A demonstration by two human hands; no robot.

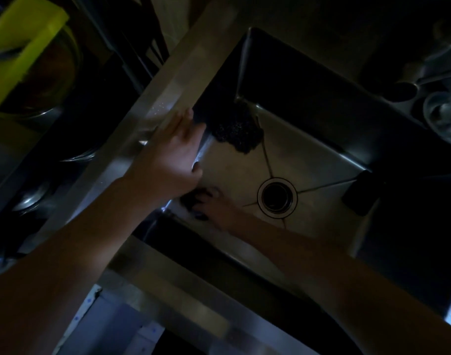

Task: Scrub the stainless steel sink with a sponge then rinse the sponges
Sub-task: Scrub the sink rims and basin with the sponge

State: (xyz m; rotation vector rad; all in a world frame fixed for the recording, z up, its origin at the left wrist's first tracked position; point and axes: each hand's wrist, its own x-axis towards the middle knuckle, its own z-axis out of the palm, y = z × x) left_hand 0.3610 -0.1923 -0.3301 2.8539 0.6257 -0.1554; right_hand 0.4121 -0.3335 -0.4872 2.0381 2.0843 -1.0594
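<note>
The stainless steel sink (pixel 309 155) fills the middle of the dim view, its round drain (pixel 277 197) near the centre of the floor. My left hand (pixel 172 155) lies with straight fingers on the sink's left rim (pixel 173 80), fingertips over the edge. Low in the basin's near left corner, my right hand (pixel 214 208) presses a dark sponge (pixel 192 198) against the floor; its fingers curl over it. A dark, bumpy scrubbing pad (pixel 236 130) lies in the far left corner of the basin.
A yellow-green board (pixel 22 47) rests over metal bowls (pixel 50 80) at the left. A dark block (pixel 359 192) sits at the basin's right wall. Glassware and utensils (pixel 439 98) stand on the counter at the upper right.
</note>
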